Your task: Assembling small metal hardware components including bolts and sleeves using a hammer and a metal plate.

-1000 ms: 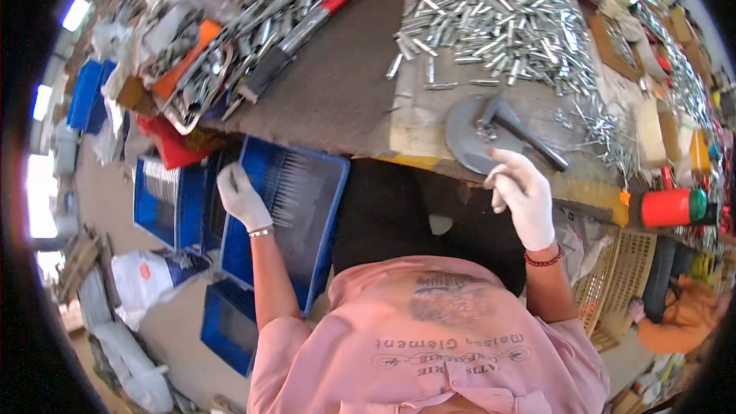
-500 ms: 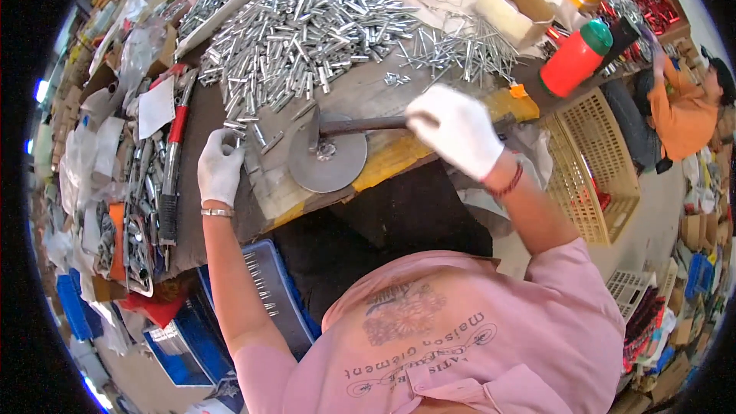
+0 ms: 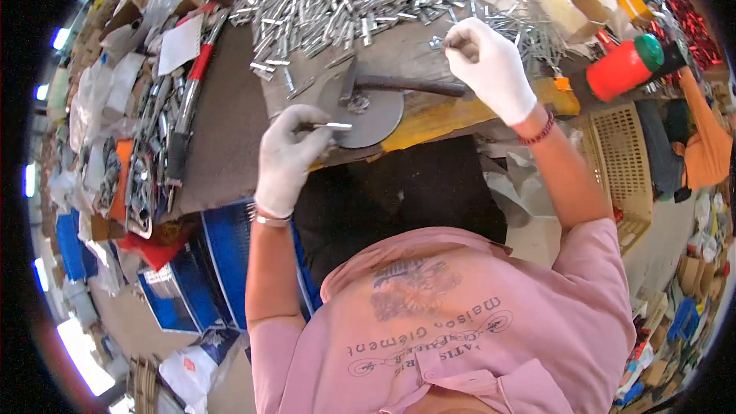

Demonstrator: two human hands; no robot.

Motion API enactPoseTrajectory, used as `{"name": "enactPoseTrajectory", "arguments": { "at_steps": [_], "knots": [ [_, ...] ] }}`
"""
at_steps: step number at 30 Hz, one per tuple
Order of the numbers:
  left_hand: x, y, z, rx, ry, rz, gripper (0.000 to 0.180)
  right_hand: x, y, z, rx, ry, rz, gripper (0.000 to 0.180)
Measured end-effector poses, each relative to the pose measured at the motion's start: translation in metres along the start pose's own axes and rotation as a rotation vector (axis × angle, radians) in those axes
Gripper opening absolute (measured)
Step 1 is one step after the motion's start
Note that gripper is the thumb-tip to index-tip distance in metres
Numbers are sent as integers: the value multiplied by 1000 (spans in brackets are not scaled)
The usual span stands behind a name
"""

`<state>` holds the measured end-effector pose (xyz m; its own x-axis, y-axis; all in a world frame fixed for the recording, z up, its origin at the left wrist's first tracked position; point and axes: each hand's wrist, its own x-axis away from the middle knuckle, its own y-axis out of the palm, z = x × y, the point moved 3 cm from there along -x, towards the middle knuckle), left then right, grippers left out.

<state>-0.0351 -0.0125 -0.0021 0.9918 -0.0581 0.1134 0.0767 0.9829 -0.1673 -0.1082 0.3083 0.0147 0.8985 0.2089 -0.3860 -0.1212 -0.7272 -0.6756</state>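
My left hand [image 3: 285, 161], in a white glove, pinches a short silver metal sleeve [image 3: 338, 126] near the front edge of the round metal disc [image 3: 385, 116]. A hammer [image 3: 414, 86] lies with its head on the disc and its dark handle pointing right. Past the handle, my gloved right hand [image 3: 494, 69] has its thumb and fingertips pressed together beside a few small metal pieces [image 3: 436, 43] on the bench. Whatever those fingertips hold is too small to name. A large heap of silver sleeves [image 3: 345, 4] covers the back of the bench.
Long thin metal pins [image 3: 540, 38] lie behind my right hand. A red bottle with a green cap [image 3: 613, 75] stands at the right, above a yellow plastic crate [image 3: 625, 153]. Tools and a red-handled bar [image 3: 201, 61] crowd the left. A person in orange [image 3: 705, 138] is at far right.
My right hand has let go of the hammer, now lying on the disc, and moved to the small pieces. My left hand has come toward the disc with a sleeve. The view has shifted.
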Motion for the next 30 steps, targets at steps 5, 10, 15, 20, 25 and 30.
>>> {"name": "enactPoseTrajectory", "arguments": {
  "at_steps": [5, 10, 15, 20, 25, 30],
  "knots": [
    [8, 6, -4, -243, 269, 69, 20, 34, 55, -55, -919, 390, -266, 24],
    [8, 8, -11, -356, 368, 103, 16, 37, 49, -70, -112, -143, -176, 9],
    [7, 11, -5, -646, 507, 137, 13, 37, 55, -72, 257, -290, -167, 6],
    [6, 14, -1, -698, 573, 162, 13, 38, 58, -75, 379, -380, -150, 7],
    [1, 14, -3, -685, 546, 135, 12, 36, 59, -69, 368, -402, -112, 6],
    [-1, 12, -11, -615, 538, 140, 11, 35, 60, -68, 344, -406, -125, 6]
  ]
}}
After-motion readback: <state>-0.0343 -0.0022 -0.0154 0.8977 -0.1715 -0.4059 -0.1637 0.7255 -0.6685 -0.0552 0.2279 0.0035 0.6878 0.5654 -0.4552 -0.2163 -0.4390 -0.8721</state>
